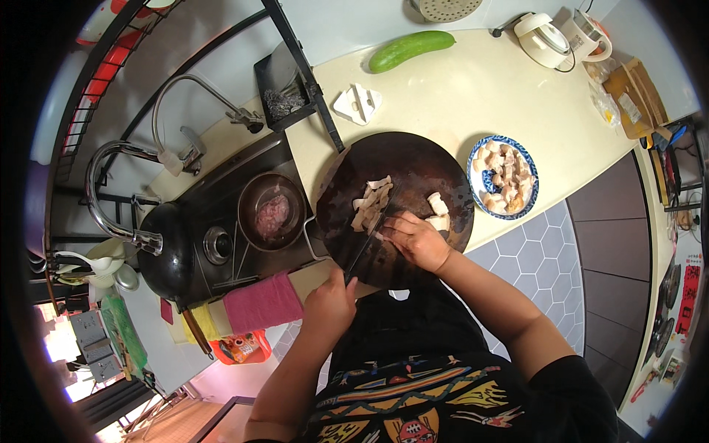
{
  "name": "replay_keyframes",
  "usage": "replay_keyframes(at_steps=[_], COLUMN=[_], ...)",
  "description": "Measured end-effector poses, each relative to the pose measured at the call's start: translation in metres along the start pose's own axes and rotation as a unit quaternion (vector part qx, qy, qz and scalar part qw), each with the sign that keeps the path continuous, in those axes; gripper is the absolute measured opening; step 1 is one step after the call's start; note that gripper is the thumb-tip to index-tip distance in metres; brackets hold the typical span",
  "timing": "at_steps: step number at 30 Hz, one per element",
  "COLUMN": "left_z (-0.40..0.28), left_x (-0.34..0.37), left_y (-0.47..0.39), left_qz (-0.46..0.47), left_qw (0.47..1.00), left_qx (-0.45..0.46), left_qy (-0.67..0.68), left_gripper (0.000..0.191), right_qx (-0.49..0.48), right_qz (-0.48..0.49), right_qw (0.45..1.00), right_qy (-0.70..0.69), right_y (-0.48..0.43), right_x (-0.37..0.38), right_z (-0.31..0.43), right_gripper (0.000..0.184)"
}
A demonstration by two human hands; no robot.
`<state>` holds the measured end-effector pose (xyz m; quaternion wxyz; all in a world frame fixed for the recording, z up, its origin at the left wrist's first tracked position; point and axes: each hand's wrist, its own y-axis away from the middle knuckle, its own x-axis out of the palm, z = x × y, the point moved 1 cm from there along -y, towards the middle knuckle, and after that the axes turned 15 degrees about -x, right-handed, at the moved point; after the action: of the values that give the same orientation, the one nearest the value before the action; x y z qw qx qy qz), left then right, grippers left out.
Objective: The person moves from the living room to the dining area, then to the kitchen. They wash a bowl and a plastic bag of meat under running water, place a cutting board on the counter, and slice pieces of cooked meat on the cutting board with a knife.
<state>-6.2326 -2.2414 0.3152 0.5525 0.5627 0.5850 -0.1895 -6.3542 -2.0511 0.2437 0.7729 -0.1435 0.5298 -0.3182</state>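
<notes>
My left hand (332,302) grips the handle of a knife (368,243), whose blade crosses a round, dark wooden chopping board (354,160). Beside the blade, my right hand (415,241) rests with curled fingers on a small piece of meat, mostly hidden under the fingertips. Thin slices of pale meat (372,206) lie heaped on the other side of the blade. Two thicker chunks of fatty meat (437,204) sit on the board behind my right hand. Right of the board, a blue-and-white plate (473,191) holds several meat chunks.
Left of the board is a sink with a brown bowl (243,194) of minced meat, a black wok (166,249) and a faucet (113,147). A pink cloth (263,302) hangs over the front edge. Behind the board lie a white triangular holder (357,104) and a green gourd (410,51).
</notes>
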Motion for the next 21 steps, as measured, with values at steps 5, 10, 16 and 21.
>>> replay_keyframes(at_steps=[5, 10, 16, 21], left_z=[0.019, 0.009, -0.034, -0.028], left_x=[-0.015, -0.002, 0.024, 0.006], left_y=[0.025, 0.009, -0.04, -0.047], left_qz=[0.069, 0.056, 0.025, 0.015], left_qw=[0.995, 0.996, 0.998, 0.998], left_qx=[-0.066, -0.055, -0.054, -0.038], left_qy=[-0.042, -0.031, 0.019, 0.038], left_gripper=[0.028, 0.028, 0.031, 0.033], right_qx=[0.007, 0.011, 0.002, -0.001], right_qz=[-0.006, -0.026, -0.035, -0.064], right_qw=[1.0, 1.0, 0.999, 0.998], right_qy=[-0.017, -0.007, -0.009, -0.011], right_y=[0.001, 0.001, 0.0, 0.001], right_x=[0.0, 0.001, 0.001, -0.001], right_z=[-0.002, -0.002, -0.001, 0.0], right_gripper=[0.027, 0.024, 0.024, 0.026])
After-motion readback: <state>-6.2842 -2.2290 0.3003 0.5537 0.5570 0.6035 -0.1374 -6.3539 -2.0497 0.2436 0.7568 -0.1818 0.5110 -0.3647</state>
